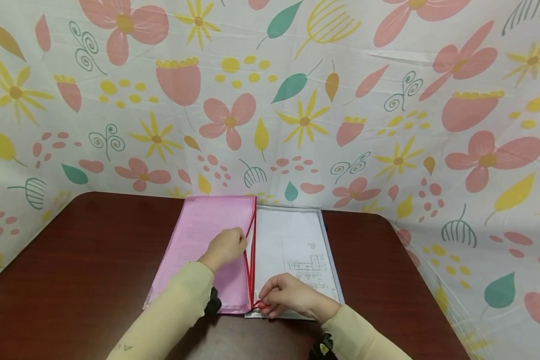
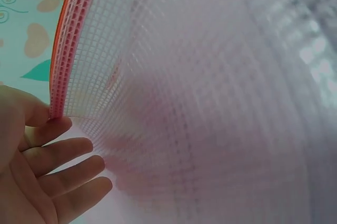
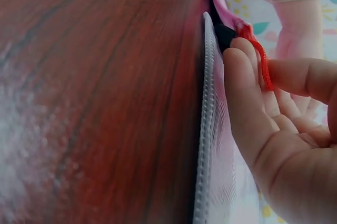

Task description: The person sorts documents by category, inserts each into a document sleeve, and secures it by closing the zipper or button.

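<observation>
On table (image 1: pixel 85 245) lies pink pouch (image 1: pixel 195 234); long axis forward.

The tabletop (image 1: pixel 72 260) is dark reddish-brown with a visible wood grain, a pale sheen along its near side and rounded far corners. Directly on it, near the middle, lies a pink mesh pouch (image 1: pixel 195 230) with a red zipper (image 1: pixel 254 245) along its right side. A grey-edged folder (image 1: pixel 292 245) lies at the right, its left part under the pink mesh pouch. Bare wood extends to both sides of the pair, wider on the left.
</observation>
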`<action>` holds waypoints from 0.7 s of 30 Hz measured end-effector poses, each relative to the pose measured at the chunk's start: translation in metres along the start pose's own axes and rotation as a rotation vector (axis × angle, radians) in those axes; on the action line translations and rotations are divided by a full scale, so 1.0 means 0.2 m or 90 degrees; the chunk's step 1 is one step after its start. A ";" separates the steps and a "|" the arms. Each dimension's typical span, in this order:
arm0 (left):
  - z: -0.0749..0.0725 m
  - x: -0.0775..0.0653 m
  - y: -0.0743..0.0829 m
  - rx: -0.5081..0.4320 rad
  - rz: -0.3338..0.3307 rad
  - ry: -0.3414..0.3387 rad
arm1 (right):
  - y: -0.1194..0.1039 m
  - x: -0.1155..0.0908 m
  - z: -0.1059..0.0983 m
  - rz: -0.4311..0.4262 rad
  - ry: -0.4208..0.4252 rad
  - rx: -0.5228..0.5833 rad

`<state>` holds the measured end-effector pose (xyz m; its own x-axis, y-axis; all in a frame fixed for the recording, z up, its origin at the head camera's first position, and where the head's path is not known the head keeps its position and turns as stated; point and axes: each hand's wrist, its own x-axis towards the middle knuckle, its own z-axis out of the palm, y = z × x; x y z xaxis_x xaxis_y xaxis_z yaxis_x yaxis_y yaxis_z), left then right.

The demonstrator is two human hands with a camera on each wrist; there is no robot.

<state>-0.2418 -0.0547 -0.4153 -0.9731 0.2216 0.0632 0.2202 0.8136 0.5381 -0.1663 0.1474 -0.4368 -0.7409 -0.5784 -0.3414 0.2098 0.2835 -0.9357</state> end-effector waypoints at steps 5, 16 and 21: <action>0.03 -0.01 -0.01 0.025 -0.014 -0.010 | -0.01 0.00 0.02 0.019 0.007 -0.064; 0.04 -0.04 -0.02 0.041 -0.006 -0.123 | -0.06 -0.03 0.01 -0.018 -0.041 -0.276; 0.02 -0.10 -0.01 0.036 0.005 -0.241 | -0.04 -0.04 -0.04 -0.015 -0.025 -0.295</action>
<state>-0.2231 -0.0575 -0.4214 -0.8800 0.4020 -0.2529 0.2411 0.8370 0.4912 -0.1680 0.1560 -0.4250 -0.7149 -0.6149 -0.3329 -0.1206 0.5773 -0.8076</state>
